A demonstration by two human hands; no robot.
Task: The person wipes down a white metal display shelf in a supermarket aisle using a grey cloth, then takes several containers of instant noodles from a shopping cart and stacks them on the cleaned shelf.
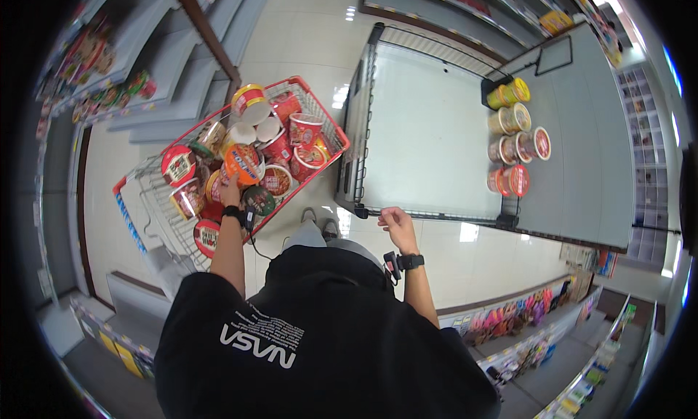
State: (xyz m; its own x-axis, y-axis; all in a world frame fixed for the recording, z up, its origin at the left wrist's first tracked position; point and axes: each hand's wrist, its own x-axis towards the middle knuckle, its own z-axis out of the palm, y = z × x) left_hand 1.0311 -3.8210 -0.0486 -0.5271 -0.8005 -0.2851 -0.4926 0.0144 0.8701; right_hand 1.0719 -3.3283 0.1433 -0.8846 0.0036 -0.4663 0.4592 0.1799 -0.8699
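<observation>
My left hand (230, 189) reaches into a shopping cart (331, 156) with red rims and grips an orange-lidded instant noodle bucket (244, 163). Around it lie heaped noodle tubs, among them a red tub (305, 128), a dark green-lidded tub (258, 200) and a red-and-white-lidded tub (179, 165). Some of my left fingers are hidden behind the bucket. My right hand (398, 228) holds nothing and hovers by the near wire rail of a white-topped display table (431, 130), its fingers loosely bent. Stacked noodle cups (510, 119) stand in several rows along the table's right side.
Grey store shelves (180, 64) rise left of the cart, with packaged goods on some. Another shelf unit (447, 4) stands beyond the table. A black wire sign frame (554, 56) is at the far right corner. Shelves with colourful goods (507, 315) stand behind me.
</observation>
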